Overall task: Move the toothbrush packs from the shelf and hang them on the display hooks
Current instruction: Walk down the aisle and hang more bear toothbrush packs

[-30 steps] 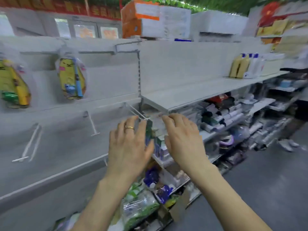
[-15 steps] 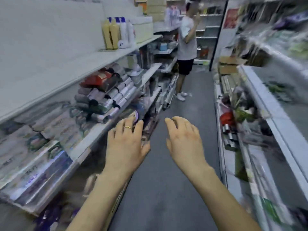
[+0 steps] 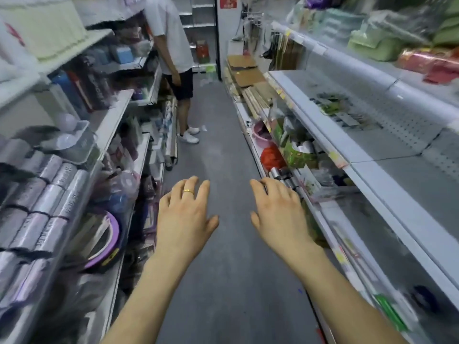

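Observation:
Both of my hands are held out in front of me over the grey aisle floor, palms down, fingers relaxed and holding nothing. My left hand wears a gold ring. My right hand hovers near the lower edge of the right-hand shelving. No display hooks are in view. A few flat packs lie on the white perforated shelf at the right; blur hides what they are.
A narrow aisle runs ahead between two shelf units. Rolls and a purple hoop fill the left shelves. A person in a white shirt and black shorts stands ahead on the left. Cardboard sheets lie further along on the right.
The view has swung right, away from the hook wall with hanging toothbrush packs, to look down the aisle. My hands stayed raised and hold nothing throughout.

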`<state>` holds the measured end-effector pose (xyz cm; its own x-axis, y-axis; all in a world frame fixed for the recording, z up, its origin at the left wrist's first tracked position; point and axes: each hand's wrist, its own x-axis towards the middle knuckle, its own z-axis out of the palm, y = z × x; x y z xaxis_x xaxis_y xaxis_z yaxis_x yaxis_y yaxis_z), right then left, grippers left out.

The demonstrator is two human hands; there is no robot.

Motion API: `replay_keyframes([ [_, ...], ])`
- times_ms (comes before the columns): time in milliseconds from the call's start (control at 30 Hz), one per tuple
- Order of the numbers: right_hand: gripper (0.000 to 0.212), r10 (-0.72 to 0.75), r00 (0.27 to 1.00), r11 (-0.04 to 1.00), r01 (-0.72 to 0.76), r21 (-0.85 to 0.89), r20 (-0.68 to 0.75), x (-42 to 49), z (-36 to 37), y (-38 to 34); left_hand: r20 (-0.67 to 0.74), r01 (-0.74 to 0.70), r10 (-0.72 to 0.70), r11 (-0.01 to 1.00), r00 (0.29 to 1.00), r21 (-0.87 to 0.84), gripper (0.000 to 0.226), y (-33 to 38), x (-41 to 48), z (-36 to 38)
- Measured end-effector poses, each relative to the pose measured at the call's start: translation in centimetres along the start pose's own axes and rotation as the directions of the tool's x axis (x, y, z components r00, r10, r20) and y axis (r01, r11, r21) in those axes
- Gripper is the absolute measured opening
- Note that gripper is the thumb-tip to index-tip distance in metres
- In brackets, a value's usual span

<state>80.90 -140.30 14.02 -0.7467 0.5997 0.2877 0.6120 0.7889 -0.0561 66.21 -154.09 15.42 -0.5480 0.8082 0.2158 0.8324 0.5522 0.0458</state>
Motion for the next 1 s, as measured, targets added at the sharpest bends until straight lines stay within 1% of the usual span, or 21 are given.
replay_keyframes([
  [100,0.073,0.094,0.995,0.996,-0.094,0.004,-0.01,5.4,1.9,1.7,-0.016,-0.094,0.094,0.995,0.995,-0.04,0.084,0.4,7.0,1.8],
  [233,0.074,0.22,0.975,0.975,-0.218,0.048,-0.034,13.6,5.8,4.7,-0.012,-0.159,0.158,0.986,0.987,-0.057,0.089,0.2,17.0,5.6],
  [367,0.071,0.298,0.953,0.951,-0.292,0.103,-0.047,21.8,9.7,8.5,0.008,-0.204,0.205,0.978,0.979,-0.047,0.09,-0.1,27.1,8.8],
  [467,0.066,0.364,0.931,0.925,-0.359,0.127,-0.019,28.1,11.9,11.2,0.013,-0.247,0.248,0.967,0.969,-0.059,0.09,0.0,34.5,10.1],
  [567,0.068,0.394,0.919,0.914,-0.391,0.106,-0.011,34.3,13.5,13.8,-0.002,-0.29,0.291,0.955,0.957,-0.058,0.09,0.3,42.2,11.0],
  [633,0.068,0.433,0.902,0.896,-0.43,0.112,0.005,37.9,14.4,15.6,0.0,-0.318,0.319,0.943,0.948,-0.098,0.089,0.7,46.9,12.0],
  [700,0.066,0.475,0.88,0.876,-0.472,0.1,-0.011,41.2,15.6,17.5,-0.007,-0.363,0.365,0.923,0.931,-0.125,0.088,1.2,51.5,13.2],
  [800,0.067,0.554,0.832,0.827,-0.549,0.122,-0.014,45.9,17.9,20.5,-0.01,-0.442,0.446,0.884,0.895,-0.152,0.085,2.3,58.6,16.0],
  [867,0.067,0.621,0.783,0.78,-0.612,0.129,-0.035,48.9,19.5,22.2,-0.017,-0.504,0.509,0.846,0.86,-0.175,0.083,3.0,63.7,18.0],
  [1000,0.066,0.772,0.635,0.631,-0.76,0.156,-0.028,53.8,21.4,24.8,0.025,-0.617,0.637,0.754,0.77,-0.225,0.078,4.3,72.9,21.3],
])
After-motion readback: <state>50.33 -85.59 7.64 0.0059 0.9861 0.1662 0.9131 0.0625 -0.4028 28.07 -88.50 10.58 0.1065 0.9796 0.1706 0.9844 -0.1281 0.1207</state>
